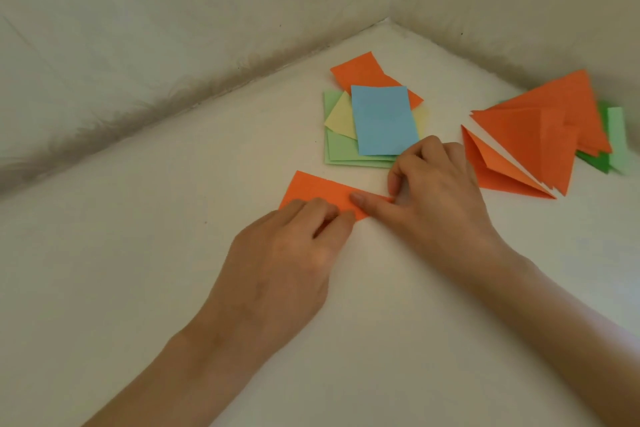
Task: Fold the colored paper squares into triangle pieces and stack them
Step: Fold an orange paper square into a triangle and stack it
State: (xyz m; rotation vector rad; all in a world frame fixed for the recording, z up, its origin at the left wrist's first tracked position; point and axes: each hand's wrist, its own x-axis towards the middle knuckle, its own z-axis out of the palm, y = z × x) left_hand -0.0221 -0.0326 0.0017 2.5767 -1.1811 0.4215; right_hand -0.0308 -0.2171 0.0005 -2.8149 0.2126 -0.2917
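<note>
Head camera view shows both hands working one folded orange paper [318, 189] at the middle of the white tabletop [138, 253]. The left hand [287, 253] has its fingers curled over the strip's near edge and grips it there. The right hand [440, 198] lays its forefinger along the fold while its thumb pinches the right end. Just beyond the right hand lies a loose pile of unfolded sheets, a blue sheet [382, 118] on top of yellow, light green and orange ones. To the right sit the finished orange triangles [540, 128], fanned over green pieces rather than squared up.

The risk, as I see it, is a crooked crease: if either hand slides before the edges are matched, the fold sets off-line and the triangle will not sit flush. The right hand's knuckles are also close to the blue sheet and the nearest triangle, so a sweeping stroke could nudge either pile out of order.
</note>
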